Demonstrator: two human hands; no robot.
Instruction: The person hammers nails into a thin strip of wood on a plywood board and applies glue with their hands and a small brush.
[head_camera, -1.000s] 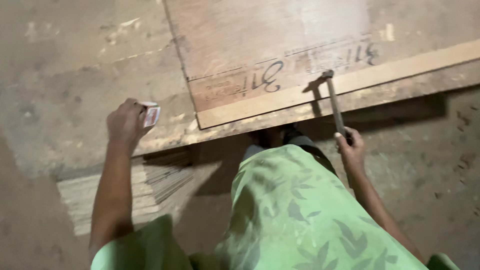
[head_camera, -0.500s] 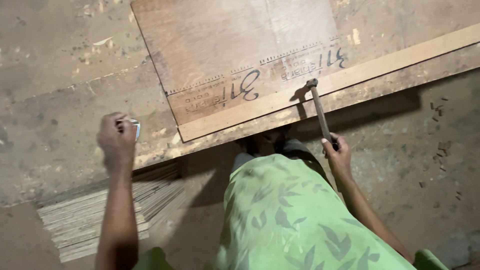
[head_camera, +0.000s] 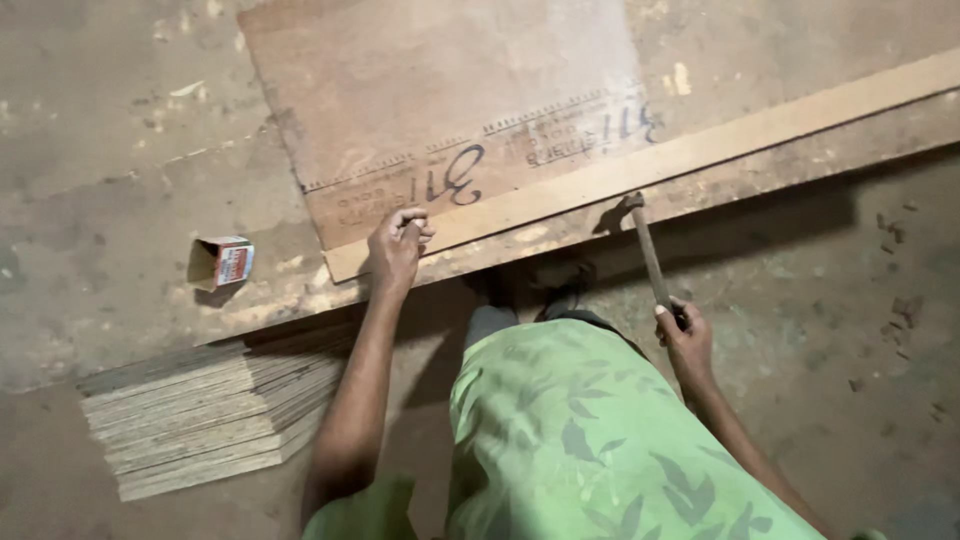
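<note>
My right hand (head_camera: 684, 337) grips the handle of a hammer (head_camera: 647, 250), whose head rests near the lower edge of a long pale wooden strip (head_camera: 700, 152). The strip lies along the front of a brown plywood sheet (head_camera: 440, 110). My left hand (head_camera: 398, 243) is at the strip's left end with its fingertips pinched together; whatever they hold is too small to make out. A small open cardboard box (head_camera: 222, 262) sits on the board to the left, apart from my hand.
A stack of thin plywood pieces (head_camera: 205, 410) lies at the lower left under the board's edge. My green patterned garment (head_camera: 590, 440) fills the lower middle. Small wood chips (head_camera: 895, 300) dot the dirt floor at the right.
My left hand has left the small box and moved right to the strip's left end. The hammer head has dropped slightly off the strip.
</note>
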